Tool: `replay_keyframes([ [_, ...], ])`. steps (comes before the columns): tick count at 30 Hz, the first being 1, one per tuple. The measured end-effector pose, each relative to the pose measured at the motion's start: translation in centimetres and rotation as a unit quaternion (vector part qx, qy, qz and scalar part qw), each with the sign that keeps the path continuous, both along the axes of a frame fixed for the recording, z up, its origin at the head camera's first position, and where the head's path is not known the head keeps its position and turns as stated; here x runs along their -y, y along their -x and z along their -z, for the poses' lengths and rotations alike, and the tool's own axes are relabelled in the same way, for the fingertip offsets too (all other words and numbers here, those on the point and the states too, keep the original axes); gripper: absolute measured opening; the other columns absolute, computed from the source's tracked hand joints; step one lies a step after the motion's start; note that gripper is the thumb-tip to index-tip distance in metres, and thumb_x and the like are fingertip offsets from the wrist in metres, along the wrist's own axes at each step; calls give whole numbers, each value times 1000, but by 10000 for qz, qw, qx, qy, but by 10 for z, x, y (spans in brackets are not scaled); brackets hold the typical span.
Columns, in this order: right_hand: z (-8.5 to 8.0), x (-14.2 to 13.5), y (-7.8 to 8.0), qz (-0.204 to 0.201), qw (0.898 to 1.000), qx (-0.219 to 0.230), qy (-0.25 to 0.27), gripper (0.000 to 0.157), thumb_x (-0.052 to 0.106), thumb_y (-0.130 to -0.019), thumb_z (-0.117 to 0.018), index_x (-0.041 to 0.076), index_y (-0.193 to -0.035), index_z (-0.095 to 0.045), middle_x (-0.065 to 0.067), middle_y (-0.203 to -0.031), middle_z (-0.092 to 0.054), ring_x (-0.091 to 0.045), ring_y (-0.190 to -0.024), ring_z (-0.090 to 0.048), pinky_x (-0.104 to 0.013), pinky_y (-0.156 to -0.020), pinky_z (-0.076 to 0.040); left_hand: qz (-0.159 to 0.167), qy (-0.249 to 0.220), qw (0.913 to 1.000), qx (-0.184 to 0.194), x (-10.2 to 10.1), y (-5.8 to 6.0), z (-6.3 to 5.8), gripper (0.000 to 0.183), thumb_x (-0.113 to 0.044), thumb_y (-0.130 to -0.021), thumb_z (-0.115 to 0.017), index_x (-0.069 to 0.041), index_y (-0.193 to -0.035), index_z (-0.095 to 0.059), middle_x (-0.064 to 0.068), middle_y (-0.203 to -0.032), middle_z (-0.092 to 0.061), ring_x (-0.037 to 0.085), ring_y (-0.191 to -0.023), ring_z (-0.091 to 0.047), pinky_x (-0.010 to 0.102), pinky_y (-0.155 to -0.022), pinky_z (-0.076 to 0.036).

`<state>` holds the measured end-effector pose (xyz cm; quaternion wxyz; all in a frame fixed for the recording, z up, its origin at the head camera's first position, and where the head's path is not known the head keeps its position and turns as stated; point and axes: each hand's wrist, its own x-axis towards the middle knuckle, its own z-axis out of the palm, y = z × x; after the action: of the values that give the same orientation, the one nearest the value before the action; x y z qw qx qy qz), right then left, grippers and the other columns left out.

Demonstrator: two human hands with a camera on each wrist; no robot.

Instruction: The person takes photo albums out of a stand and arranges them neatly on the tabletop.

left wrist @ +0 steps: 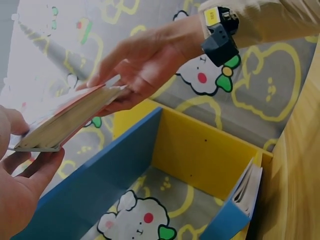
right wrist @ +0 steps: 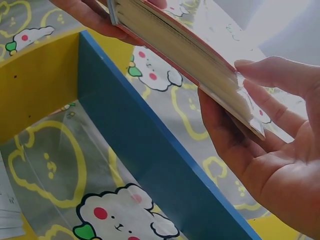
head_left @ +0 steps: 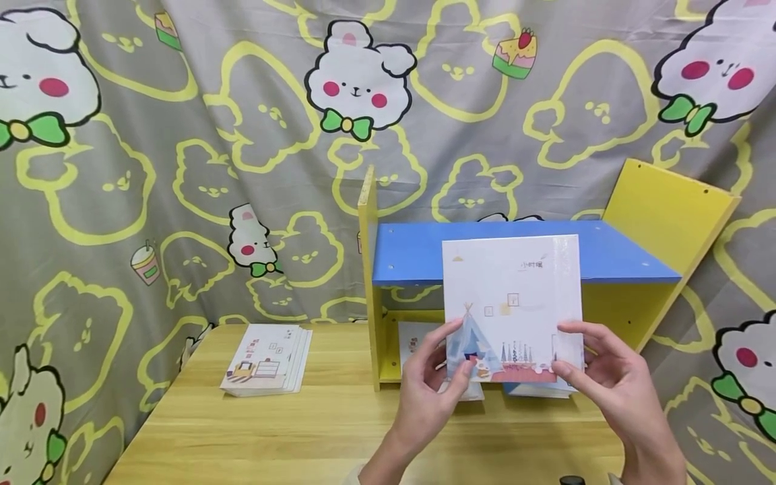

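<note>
Both hands hold up a square white hardcover book (head_left: 515,283) in front of the shelf, its cover with a blue tent drawing facing the head camera. My left hand (head_left: 424,384) grips the lower left edge, thumb on the cover and fingers behind. On the lower right edge, my right hand (head_left: 624,384) pinches it the same way. In the left wrist view the thick page block of the book (left wrist: 65,120) shows between the two hands. The right wrist view shows my right hand (right wrist: 275,130) with thumb above and fingers beneath the book.
A yellow shelf unit with a blue board (head_left: 418,249) stands behind the hands, with books partly hidden on its lower level. A stack of white books (head_left: 267,357) lies left on the wooden table (head_left: 291,438). A patterned curtain (head_left: 273,81) hangs behind.
</note>
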<state>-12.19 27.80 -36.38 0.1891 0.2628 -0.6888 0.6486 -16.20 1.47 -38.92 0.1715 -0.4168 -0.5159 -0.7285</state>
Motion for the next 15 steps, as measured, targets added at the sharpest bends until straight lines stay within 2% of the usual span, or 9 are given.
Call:
replay_keyframes([
  [7,-2,6,1,-16,9999,70,-90,57,-29,-87,-58,-10,-140,-49,-8,-128,-68,-19,-94,-72,-27,-71,-61,-90,19,10000,38,8,-1,2,55,12,-96,-60,-4,-147,-49,20,-143,-52,29,-109,-66,44,-87,-60],
  [15,-1,14,0,114,9996,143,-227,56,-27,-86,-62,-9,-137,-51,-5,-124,-69,-18,-92,-72,-27,-69,-61,-136,61,9999,5,17,-3,4,54,13,-96,-59,-3,-147,-50,21,-142,-53,30,-111,-66,44,-89,-59],
])
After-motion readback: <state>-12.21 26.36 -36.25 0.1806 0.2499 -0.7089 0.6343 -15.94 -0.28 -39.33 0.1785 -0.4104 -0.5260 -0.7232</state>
